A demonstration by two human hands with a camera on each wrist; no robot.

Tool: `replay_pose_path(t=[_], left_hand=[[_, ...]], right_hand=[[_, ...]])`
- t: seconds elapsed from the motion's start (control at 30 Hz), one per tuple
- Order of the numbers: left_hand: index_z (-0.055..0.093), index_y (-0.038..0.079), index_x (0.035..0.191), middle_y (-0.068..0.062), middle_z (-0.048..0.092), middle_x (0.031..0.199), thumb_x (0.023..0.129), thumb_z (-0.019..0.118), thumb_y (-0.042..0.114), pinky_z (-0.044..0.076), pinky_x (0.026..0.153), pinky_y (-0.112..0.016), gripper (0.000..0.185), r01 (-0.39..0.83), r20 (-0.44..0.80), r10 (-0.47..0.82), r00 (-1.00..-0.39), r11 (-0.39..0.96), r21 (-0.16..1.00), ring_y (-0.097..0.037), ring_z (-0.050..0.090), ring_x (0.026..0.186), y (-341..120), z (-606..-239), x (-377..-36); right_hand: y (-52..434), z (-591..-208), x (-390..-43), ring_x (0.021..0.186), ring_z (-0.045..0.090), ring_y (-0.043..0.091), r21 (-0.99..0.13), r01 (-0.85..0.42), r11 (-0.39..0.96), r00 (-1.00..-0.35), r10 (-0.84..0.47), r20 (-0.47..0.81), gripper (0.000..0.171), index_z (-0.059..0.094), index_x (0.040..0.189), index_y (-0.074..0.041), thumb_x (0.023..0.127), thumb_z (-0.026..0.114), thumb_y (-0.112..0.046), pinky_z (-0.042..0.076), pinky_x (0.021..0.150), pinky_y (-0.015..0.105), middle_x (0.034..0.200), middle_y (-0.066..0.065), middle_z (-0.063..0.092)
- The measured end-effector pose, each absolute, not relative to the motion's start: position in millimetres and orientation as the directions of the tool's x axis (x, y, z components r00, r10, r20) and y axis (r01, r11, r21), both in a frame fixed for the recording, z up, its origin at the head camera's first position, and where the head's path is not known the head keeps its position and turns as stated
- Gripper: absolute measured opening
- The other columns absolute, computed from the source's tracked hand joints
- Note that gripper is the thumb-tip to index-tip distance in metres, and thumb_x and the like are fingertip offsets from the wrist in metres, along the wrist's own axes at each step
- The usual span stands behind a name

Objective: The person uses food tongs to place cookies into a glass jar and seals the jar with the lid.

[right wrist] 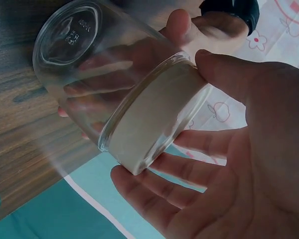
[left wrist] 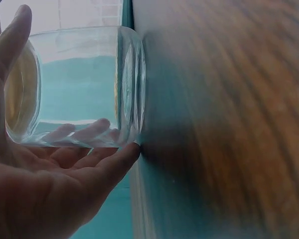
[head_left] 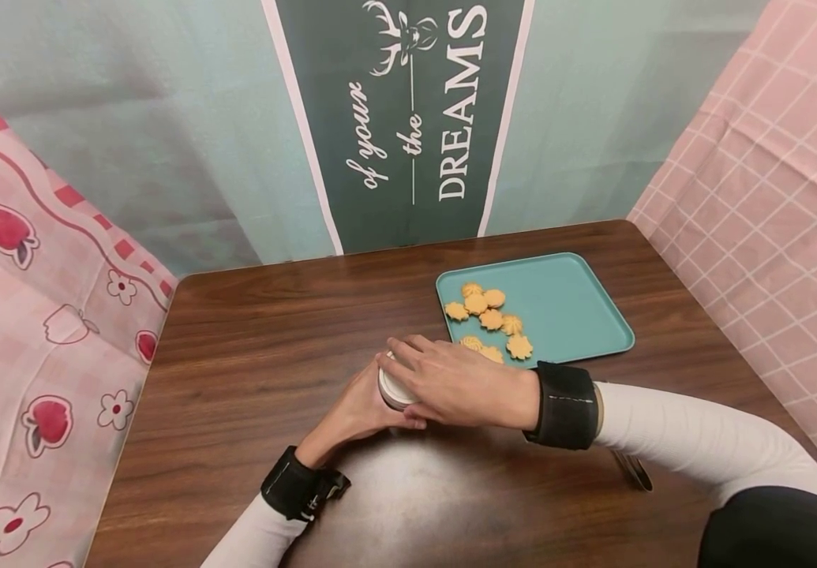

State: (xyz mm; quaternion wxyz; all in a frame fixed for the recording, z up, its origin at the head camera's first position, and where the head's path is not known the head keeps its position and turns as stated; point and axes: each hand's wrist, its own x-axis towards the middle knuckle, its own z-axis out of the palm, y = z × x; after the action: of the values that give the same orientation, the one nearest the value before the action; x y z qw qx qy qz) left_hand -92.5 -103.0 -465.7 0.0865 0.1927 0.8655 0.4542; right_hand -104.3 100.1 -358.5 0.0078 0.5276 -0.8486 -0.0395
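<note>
A clear jar (left wrist: 79, 79) with a pale lid (right wrist: 152, 114) stands upright on the table. My left hand (head_left: 361, 406) wraps round the jar's body from the left, its fingers showing through the clear wall in the right wrist view. From above and the right, my right hand (head_left: 461, 384) grips the lid's edge, thumb on one side and fingers on the other. Seen through its wall, the jar holds nothing. In the head view the hands hide most of the jar.
Right of the hands lies a teal tray (head_left: 564, 304) with several golden cookies (head_left: 491, 319) on its left part. A metal utensil (head_left: 635, 472) pokes out beneath the right sleeve. The brown table (head_left: 273, 331) meets fabric hangings at the back and sides.
</note>
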Motion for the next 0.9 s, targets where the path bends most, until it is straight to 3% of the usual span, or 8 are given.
replay_pose_path(t=[0.47, 0.9], left_hand=[[0.043, 0.005, 0.157, -0.012, 0.063, 0.140, 0.067, 0.102, 0.037, 0.054, 0.098, -0.044, 0.113, 0.238, 0.006, 0.409, -0.913, 0.518, 0.821, -0.024, 0.066, 0.117, -102.6, -464.3, -93.9], [0.048, 0.004, 0.149, -0.008, 0.067, 0.129, 0.068, 0.101, 0.033, 0.055, 0.094, -0.039, 0.102, 0.234, 0.010, 0.429, -0.903, 0.473, 0.849, -0.021, 0.066, 0.111, -104.9, -465.5, -94.9]], right_hand=[[97.8, -357.0, -109.4, 0.126, 0.060, 0.031, 0.124, -0.905, 0.407, -0.416, -0.908, -0.053, 0.070, 0.051, 0.154, -0.004, 0.100, 0.071, -0.044, 0.056, 0.100, 0.039, 0.149, 0.018, 0.057], [97.1, -355.0, -114.4, 0.110, 0.060, 0.025, 0.081, -0.920, 0.383, -0.387, -0.921, -0.040, 0.067, 0.055, 0.147, -0.004, 0.095, 0.077, -0.040, 0.056, 0.093, 0.036, 0.134, 0.011, 0.063]])
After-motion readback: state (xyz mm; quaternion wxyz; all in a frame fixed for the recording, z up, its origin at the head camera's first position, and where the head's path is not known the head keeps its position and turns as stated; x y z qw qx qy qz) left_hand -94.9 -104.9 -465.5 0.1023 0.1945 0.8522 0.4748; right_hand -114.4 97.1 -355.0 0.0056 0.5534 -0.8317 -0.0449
